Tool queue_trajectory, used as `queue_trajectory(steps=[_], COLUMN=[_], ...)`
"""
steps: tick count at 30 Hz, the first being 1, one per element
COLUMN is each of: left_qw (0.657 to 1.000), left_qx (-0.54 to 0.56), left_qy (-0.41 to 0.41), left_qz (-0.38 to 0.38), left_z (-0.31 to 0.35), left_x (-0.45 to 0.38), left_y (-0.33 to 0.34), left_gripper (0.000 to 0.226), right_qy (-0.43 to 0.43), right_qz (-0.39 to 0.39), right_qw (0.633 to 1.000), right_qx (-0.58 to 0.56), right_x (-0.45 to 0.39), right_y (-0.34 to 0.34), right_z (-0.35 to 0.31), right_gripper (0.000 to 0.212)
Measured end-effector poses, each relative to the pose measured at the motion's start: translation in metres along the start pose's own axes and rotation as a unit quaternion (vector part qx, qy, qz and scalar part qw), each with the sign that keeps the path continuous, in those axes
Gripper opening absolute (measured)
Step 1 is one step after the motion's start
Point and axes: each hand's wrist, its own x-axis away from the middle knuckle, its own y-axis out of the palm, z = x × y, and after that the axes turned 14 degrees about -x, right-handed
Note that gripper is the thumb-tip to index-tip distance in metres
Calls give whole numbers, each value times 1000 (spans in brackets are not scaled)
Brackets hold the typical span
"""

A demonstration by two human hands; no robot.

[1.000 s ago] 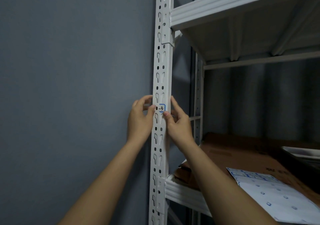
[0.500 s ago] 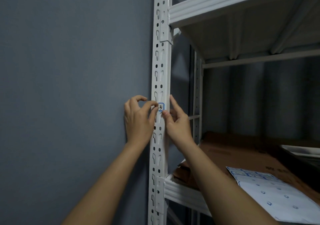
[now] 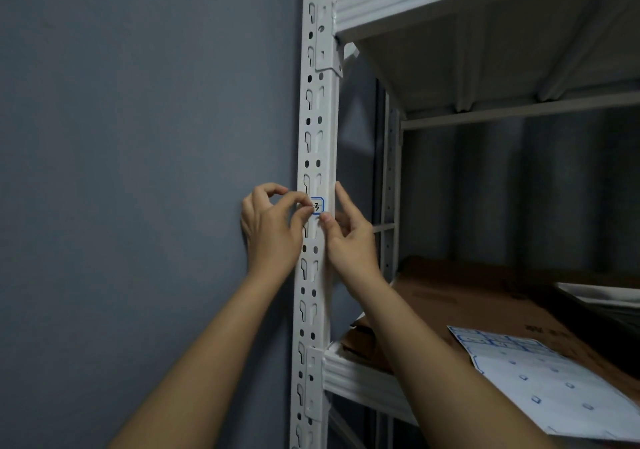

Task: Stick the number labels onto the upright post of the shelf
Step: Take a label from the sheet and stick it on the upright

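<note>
label (image 3: 318, 205) marked 3 sits on post (image 3: 317, 143); left hand (image 3: 272, 230) pinches its edge, right hand (image 3: 349, 237) thumb presses below. label sheet (image 3: 554, 379) suggests more left.

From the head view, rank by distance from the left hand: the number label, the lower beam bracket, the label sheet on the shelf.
1. Number label: on the post, at the left hand's fingertips.
2. Lower beam bracket: below, on the post.
3. Label sheet: far right, on the cardboard.
</note>
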Motion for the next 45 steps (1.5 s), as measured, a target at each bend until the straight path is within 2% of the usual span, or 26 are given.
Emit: queue_trajectory(steps=[5, 13, 21, 34, 45], left_qw=[1000, 999, 1000, 994, 994], left_qx=[13, -15, -20, -40, -47], left_qy=[-16, 4, 0, 35, 63], left_qz=[13, 51, 15, 95, 82], left_z=[4, 2, 3, -3, -2], left_x=[7, 14, 8, 17, 14], left_y=[0, 0, -3, 5, 7], left_gripper=[3, 5, 4, 22, 24], right_qy=[2, 1, 3, -1, -14], right_qz=[-5, 3, 14, 7, 17], right_qw=[1000, 1000, 1000, 1000, 999], right_qx=[13, 17, 13, 15, 48], right_x=[1, 3, 4, 7, 5], right_y=[0, 2, 4, 1, 4], right_z=[-2, -2, -4, -4, 0], right_gripper=[53, 54, 52, 50, 51])
